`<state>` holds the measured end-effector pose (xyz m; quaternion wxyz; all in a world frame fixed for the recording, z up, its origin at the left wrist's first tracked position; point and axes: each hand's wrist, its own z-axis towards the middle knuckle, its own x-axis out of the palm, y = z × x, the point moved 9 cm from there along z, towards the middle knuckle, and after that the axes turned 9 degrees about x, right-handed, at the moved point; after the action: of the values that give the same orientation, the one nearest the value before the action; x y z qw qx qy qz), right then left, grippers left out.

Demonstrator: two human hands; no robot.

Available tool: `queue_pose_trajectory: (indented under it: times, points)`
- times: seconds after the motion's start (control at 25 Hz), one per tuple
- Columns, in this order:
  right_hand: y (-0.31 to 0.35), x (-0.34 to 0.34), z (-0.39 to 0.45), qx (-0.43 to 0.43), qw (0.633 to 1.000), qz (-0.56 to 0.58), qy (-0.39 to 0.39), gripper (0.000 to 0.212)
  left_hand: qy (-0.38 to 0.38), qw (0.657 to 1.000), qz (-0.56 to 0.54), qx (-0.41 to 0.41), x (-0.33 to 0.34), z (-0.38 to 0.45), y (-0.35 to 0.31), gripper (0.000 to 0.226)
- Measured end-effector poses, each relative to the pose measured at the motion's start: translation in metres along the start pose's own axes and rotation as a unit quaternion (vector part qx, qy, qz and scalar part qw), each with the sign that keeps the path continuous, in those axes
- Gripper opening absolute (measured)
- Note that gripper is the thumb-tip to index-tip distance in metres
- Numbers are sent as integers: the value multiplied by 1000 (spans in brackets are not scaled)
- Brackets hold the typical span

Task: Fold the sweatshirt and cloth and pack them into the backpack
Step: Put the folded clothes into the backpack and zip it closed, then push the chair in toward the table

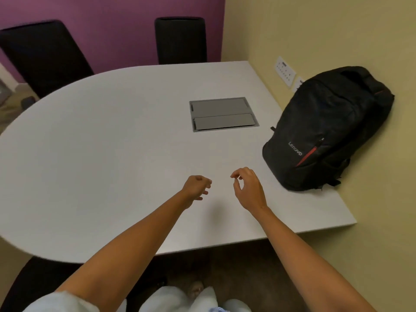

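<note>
We saw both hands held over the white tabletop (101, 154) with nothing in them: the left hand (197, 184) loosely curled, the right hand (247, 188) with thumb and forefinger nearly meeting around air. The black backpack (326, 129) lay at the right edge, against the wall and apart from the hands; we could not tell whether its zip was closed. No sweatshirt or cloth showed on the tabletop. We judged the backpack soft-sided and fairly light, apt to sag when lifted, so best taken by its top end or held steady while opened.
</note>
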<state>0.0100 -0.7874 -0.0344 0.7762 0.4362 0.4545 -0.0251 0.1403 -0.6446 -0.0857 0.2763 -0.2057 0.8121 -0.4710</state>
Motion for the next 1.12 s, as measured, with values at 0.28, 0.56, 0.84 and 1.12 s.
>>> queue_pose_trajectory:
  times: [0.28, 0.56, 0.84, 1.12]
  points:
    - [45, 42, -49, -67, 993, 14, 100, 20, -111, 992, -54, -35, -45, -78, 49, 23]
    - [83, 77, -127, -124, 972, 16, 198, 18, -199, 969, -118, -89, -59, -189, 124, 24]
    - [150, 122, -190, -171, 947, 34, 269, 17, -301, 935, -155, -110, -110, -278, 167, 26]
    - [229, 162, -236, -210, 924, 54, 314, 17, -372, 916, -120, -91, -177, -339, 180, 34]
